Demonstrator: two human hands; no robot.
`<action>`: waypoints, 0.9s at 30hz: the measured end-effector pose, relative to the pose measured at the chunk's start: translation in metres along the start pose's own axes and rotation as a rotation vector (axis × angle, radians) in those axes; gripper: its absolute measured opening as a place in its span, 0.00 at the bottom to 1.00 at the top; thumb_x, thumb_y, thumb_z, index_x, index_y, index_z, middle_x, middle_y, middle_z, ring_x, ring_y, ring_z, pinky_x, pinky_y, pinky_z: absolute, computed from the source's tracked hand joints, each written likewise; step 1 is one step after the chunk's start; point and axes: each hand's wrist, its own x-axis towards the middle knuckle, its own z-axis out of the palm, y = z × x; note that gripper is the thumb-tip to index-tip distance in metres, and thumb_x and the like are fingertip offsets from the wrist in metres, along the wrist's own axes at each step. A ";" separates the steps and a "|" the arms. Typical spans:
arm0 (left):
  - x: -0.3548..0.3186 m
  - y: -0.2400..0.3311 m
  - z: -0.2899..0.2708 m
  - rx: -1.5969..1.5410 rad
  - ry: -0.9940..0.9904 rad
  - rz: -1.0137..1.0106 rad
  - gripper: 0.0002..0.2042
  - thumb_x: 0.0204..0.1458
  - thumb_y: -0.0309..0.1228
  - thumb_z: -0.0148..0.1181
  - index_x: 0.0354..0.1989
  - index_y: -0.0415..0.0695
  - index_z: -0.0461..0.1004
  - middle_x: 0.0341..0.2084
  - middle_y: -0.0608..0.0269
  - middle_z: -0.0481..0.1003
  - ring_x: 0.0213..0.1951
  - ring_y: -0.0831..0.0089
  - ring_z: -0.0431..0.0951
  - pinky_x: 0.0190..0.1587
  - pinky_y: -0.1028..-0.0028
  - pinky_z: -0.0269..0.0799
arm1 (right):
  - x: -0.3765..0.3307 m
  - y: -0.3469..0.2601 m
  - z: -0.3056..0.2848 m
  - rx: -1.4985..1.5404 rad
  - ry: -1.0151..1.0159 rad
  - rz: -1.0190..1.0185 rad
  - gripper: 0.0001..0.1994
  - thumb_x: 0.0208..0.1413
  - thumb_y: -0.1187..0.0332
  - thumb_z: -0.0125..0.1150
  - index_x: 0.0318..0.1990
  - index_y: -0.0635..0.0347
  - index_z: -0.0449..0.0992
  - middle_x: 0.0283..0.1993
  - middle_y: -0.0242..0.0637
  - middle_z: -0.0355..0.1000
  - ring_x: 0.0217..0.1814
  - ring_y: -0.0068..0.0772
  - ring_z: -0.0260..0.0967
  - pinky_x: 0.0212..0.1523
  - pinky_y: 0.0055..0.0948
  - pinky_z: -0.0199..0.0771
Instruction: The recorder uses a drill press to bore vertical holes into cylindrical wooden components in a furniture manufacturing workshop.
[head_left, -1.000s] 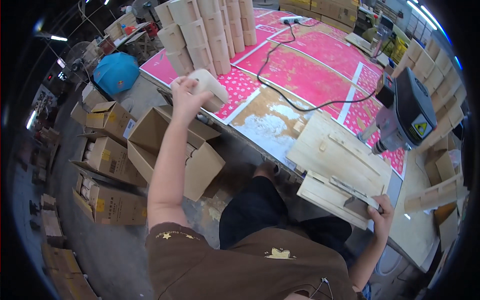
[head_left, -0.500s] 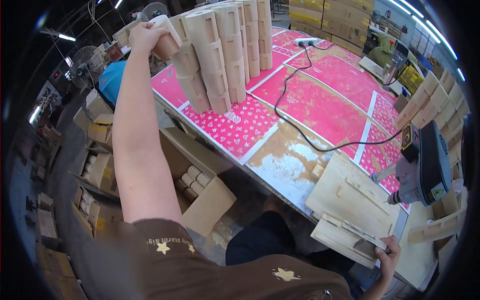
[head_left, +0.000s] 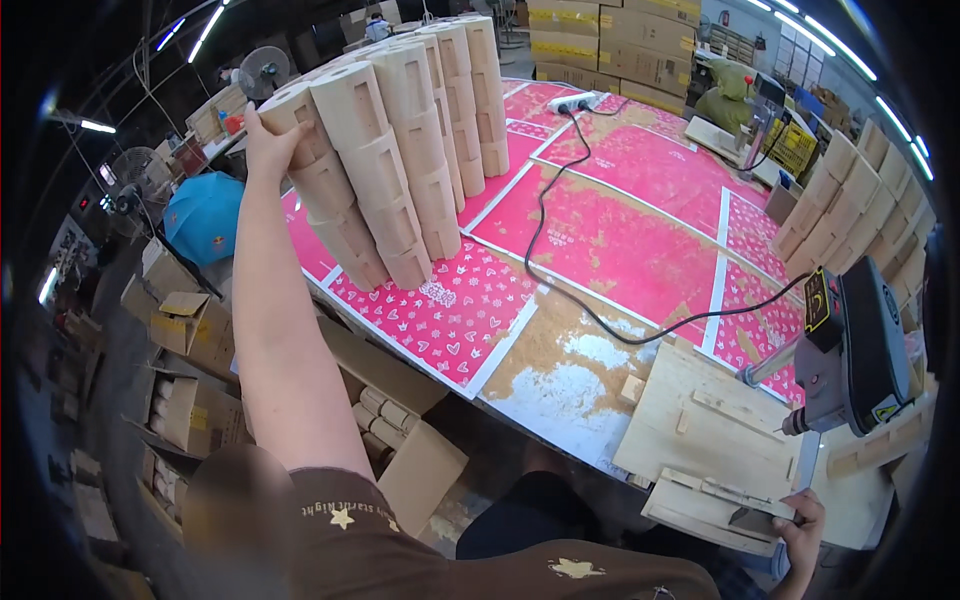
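My left hand (head_left: 268,138) is stretched far out and rests on the top wooden block (head_left: 296,112) of the nearest stack of pale wooden blocks (head_left: 345,215). Several more such stacks (head_left: 440,130) stand beside it on the pink patterned table (head_left: 640,230). My right hand (head_left: 800,525) is at the lower right, fingers curled over the near edge of a flat wooden jig (head_left: 715,445) that lies at the table's front edge.
A grey power tool (head_left: 855,350) stands at the right, its black cable (head_left: 560,270) running across the table to a power strip (head_left: 575,100). An open cardboard box (head_left: 400,420) with wooden pieces sits below the table. More boxes (head_left: 180,320) and a blue cap (head_left: 203,215) lie left.
My left hand rose from the box area at the table's near edge, carrying a wooden block, and now has it on top of the nearest stack. My right hand stayed on the jig.
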 end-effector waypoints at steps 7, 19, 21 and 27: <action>-0.046 -0.014 -0.001 -0.320 -0.124 -0.214 0.41 0.30 0.33 0.72 0.56 0.40 0.55 0.48 0.52 0.67 0.49 0.63 0.70 0.49 0.68 0.67 | 0.001 -0.002 -0.001 -0.020 0.012 -0.040 0.15 0.27 0.73 0.65 0.29 0.66 0.76 0.27 0.30 0.62 0.25 0.18 0.58 0.24 0.17 0.53; -0.053 -0.016 0.015 -0.146 -0.011 -0.301 0.39 0.27 0.35 0.72 0.51 0.36 0.61 0.45 0.50 0.70 0.45 0.61 0.73 0.48 0.67 0.68 | -0.008 0.016 -0.011 -0.049 0.050 -0.066 0.16 0.28 0.72 0.66 0.30 0.66 0.76 0.28 0.31 0.63 0.28 0.20 0.59 0.25 0.18 0.53; -0.052 -0.016 0.012 -0.150 -0.049 -0.312 0.38 0.26 0.35 0.72 0.50 0.36 0.62 0.43 0.50 0.71 0.44 0.61 0.73 0.48 0.68 0.68 | -0.007 0.017 -0.011 -0.065 0.041 -0.013 0.16 0.28 0.72 0.66 0.31 0.66 0.76 0.28 0.31 0.63 0.29 0.21 0.59 0.26 0.18 0.53; -0.050 -0.026 0.014 -0.130 -0.039 -0.287 0.39 0.26 0.36 0.73 0.50 0.35 0.62 0.44 0.50 0.71 0.44 0.62 0.74 0.47 0.69 0.68 | 0.001 0.019 -0.013 -0.101 -0.002 -0.042 0.17 0.30 0.68 0.66 0.32 0.65 0.75 0.30 0.33 0.63 0.32 0.24 0.60 0.32 0.20 0.57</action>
